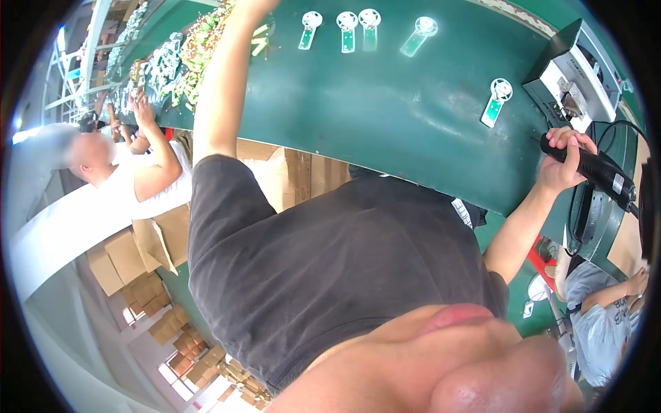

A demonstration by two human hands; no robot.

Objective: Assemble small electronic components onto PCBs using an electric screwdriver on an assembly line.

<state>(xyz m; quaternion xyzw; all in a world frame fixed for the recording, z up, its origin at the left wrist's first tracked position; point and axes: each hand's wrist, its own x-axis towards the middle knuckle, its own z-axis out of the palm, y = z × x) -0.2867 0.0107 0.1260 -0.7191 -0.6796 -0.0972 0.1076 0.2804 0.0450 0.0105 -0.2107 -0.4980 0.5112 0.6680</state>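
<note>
My right hand is closed around a black corded power tool that looks like an electric screwdriver, at the table's right end. My left arm reaches across the table to the top edge, where only a bit of my left hand shows; its fingers are cut off. Beside that arm lies a heap of small green and white parts with wires. Several flat pieces, each with a white spoked ring and a green strip, lie spread over the table; the nearest to my right hand is this ringed piece.
The green table runs across in front of me. A boxy black-and-white machine stands at the far right, with black cables near it. Co-workers sit at the left and lower right. Cardboard boxes stand at the left.
</note>
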